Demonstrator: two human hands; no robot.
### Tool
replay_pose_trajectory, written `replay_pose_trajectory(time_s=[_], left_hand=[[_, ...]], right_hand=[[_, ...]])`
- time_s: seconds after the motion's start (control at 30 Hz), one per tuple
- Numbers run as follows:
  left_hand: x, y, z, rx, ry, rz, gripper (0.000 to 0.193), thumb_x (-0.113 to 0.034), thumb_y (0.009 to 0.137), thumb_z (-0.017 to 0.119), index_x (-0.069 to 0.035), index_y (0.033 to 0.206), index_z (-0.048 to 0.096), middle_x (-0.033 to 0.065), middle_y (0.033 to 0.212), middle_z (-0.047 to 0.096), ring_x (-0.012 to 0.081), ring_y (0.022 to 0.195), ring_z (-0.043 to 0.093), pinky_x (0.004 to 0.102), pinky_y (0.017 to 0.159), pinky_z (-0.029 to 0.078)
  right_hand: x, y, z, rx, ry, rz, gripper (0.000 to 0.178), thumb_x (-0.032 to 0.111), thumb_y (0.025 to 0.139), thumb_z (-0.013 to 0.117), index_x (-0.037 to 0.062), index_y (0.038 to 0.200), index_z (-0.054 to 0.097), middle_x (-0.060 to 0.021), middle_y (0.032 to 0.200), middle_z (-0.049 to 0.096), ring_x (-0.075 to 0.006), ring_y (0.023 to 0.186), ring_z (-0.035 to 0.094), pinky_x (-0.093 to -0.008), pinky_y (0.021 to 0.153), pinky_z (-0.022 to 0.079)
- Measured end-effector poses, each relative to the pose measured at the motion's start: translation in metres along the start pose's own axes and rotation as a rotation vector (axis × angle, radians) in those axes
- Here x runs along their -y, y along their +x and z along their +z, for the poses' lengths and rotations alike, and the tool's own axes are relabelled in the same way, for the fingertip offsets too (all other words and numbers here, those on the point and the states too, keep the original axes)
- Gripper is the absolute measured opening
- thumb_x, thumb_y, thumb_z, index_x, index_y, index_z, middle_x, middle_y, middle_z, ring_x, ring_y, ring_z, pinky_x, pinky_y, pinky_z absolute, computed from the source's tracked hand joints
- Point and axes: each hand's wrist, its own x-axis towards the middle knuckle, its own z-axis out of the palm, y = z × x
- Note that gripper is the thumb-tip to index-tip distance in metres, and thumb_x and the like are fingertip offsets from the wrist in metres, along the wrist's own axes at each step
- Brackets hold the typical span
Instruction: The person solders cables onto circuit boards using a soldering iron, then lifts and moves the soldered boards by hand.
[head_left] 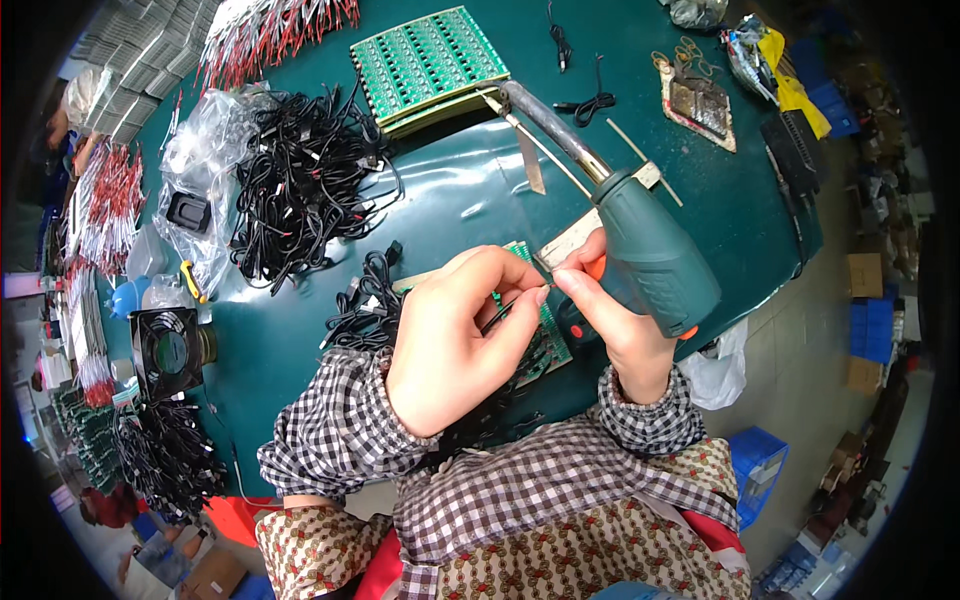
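Green board (556, 338) lies beneath my hands on the table (262, 325), partly covered by my fingers. My left hand (455, 340) reaches over it, thumb and forefinger brought together in a pinch; what sits between the tips is too small for me to tell. My right hand (630, 335) has the iron (655, 250), its dark green body over my palm. Most of those fingers are hidden behind it, so I cannot tell how tightly they curl; my right thumb points to the left fingertips, just beside them.

From the body, a metal barrel (555, 125) runs up and left, its end at the near right corner of a stack of boards (430, 65); touching or not, I cannot tell. Black cables (370, 300) lie just beside my left hand, and a bigger heap (300, 185) spreads farther up, near some clear plastic (205, 140). At far left stands a black fan (165, 350).
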Motion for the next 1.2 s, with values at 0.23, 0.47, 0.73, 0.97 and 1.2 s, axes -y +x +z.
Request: replay_pose_trajectory(time_s=[0.23,0.47,0.73,0.97,1.2], left_hand=[[-0.015,-0.004,-0.029,-0.009,0.611,0.204,0.007,0.000,0.077,0.062,0.000,0.083,0.059,0.0127,0.075,0.057,0.0288,0.068,0.058,0.0336,0.063,0.047],[0.012,0.025,-0.050,0.167,0.566,0.076,0.008,-0.003,0.079,0.065,0.000,0.085,0.062,0.0105,0.075,0.058,0.0214,0.067,0.056,0.0312,0.062,0.045],[0.004,0.030,-0.041,0.062,1.152,0.160,0.006,-0.003,0.081,0.059,-0.003,0.086,0.055,0.0138,0.079,0.053,0.0360,0.071,0.057,0.0417,0.060,0.046],[0.058,0.032,-0.017,0.205,0.537,0.069,0.006,-0.003,0.081,0.060,0.000,0.086,0.057,0.0145,0.081,0.057,0.0325,0.074,0.058,0.0374,0.066,0.046],[0.057,0.037,-0.014,0.167,0.362,-0.101,0.010,-0.005,0.076,0.064,0.002,0.082,0.061,0.0097,0.073,0.060,0.0155,0.060,0.055,0.0280,0.056,0.045]], right_hand=[[-0.001,0.000,0.000,-0.039,-0.073,0.087,0.020,-0.004,0.080,0.066,-0.0005,0.097,0.057,-0.0044,0.083,0.060,-0.0113,0.075,0.059,-0.0246,0.067,0.047],[-0.008,-0.003,-0.025,-0.252,0.080,0.078,0.021,-0.009,0.075,0.068,-0.0019,0.092,0.058,-0.0070,0.083,0.061,-0.0155,0.076,0.061,-0.0278,0.071,0.050],[-0.010,-0.024,-0.045,-0.266,0.186,0.245,0.021,-0.009,0.078,0.063,-0.0008,0.095,0.055,-0.0090,0.081,0.059,-0.0184,0.075,0.062,-0.0309,0.070,0.051],[-0.016,-0.030,-0.051,-0.219,0.303,0.256,0.024,-0.011,0.077,0.061,-0.0005,0.098,0.053,-0.0081,0.085,0.056,-0.0195,0.074,0.061,-0.0324,0.069,0.051],[-0.020,-0.045,-0.060,-0.258,0.296,0.297,0.028,-0.008,0.077,0.062,-0.0003,0.102,0.052,-0.0079,0.089,0.053,-0.0214,0.075,0.059,-0.0356,0.068,0.051]])
